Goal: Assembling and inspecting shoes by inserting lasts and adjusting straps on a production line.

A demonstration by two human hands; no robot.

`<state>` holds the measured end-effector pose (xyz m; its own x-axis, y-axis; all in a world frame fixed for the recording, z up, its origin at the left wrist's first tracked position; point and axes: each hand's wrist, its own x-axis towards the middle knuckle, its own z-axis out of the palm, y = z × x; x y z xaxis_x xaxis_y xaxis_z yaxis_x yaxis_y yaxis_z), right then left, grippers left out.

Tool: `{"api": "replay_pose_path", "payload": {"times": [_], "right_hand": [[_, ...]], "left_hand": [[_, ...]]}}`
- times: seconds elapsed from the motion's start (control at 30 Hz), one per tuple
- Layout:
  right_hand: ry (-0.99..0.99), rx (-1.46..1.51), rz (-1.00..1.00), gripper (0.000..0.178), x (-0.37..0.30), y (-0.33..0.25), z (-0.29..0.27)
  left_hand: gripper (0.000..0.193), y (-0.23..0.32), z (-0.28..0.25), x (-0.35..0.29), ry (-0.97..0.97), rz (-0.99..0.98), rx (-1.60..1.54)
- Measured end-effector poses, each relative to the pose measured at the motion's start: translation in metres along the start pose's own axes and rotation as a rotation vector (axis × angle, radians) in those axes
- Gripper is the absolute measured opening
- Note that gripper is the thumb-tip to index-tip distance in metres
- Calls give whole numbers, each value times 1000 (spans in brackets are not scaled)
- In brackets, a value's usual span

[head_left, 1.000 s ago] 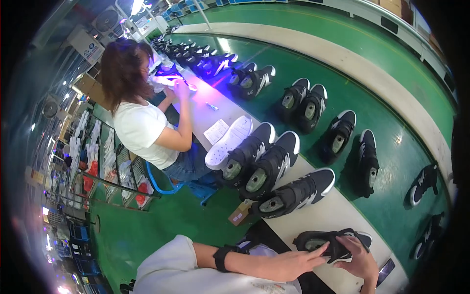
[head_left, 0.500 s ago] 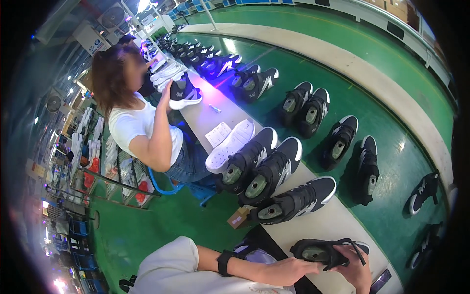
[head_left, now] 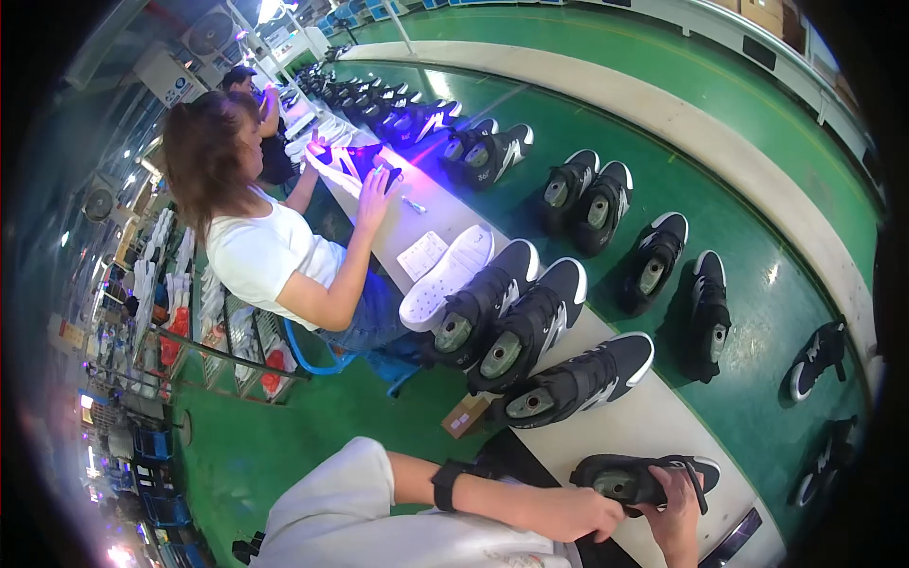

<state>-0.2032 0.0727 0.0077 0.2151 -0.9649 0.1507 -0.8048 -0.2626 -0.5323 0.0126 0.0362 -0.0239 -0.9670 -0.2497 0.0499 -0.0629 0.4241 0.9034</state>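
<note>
A black shoe with a white toe [head_left: 606,466] lies on the pale bench in front of me, toe pointing right, with a greenish last [head_left: 614,485] showing in its opening. My right hand [head_left: 674,506] grips the shoe's near side around the middle, and a black strap [head_left: 699,481] stands up beside its fingers. Against the near edge of the opening, my left hand [head_left: 592,516] has its fingers curled in a pinch; whatever sits between them is hidden. A black band [head_left: 445,485] circles my left wrist.
Several black shoes on lasts [head_left: 592,379] stand farther up the bench [head_left: 606,435], beside a white sole [head_left: 450,279] and a paper slip [head_left: 421,256]. More shoes [head_left: 655,263] line the green surface to the right. A seated co-worker [head_left: 275,256] handles another shoe; a small box [head_left: 466,415] sits by the bench edge.
My left hand has shifted slightly right along the shoe, while my right hand keeps its grip. The co-worker has tilted their shoe onto its side and leans toward it, both hands on it.
</note>
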Motion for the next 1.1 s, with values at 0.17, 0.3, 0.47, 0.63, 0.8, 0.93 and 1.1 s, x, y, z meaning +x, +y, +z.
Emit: {"api": "replay_pose_path", "payload": {"times": [0.17,0.3,0.47,0.63,0.8,0.93,1.1], "right_hand": [[-1,57,117,59,-3,3,6],[-174,504,389,46,-6,26,-18],[688,846,492,53,13,6,12],[687,731,477,23,17,0,29],[696,783,379,13,19,-5,53],[724,624,311,10,20,7,55],[369,-33,14,28,-7,1,57]], "left_hand": [[46,0,-8,30,553,-77,511],[46,-9,-10,33,508,-109,569],[37,-9,-29,39,529,-164,482],[39,-12,-49,52,457,-241,351],[34,-32,-52,68,531,-376,179],[32,-58,-39,74,378,-511,-78],[17,-68,-39,74,412,-582,-523]]}}
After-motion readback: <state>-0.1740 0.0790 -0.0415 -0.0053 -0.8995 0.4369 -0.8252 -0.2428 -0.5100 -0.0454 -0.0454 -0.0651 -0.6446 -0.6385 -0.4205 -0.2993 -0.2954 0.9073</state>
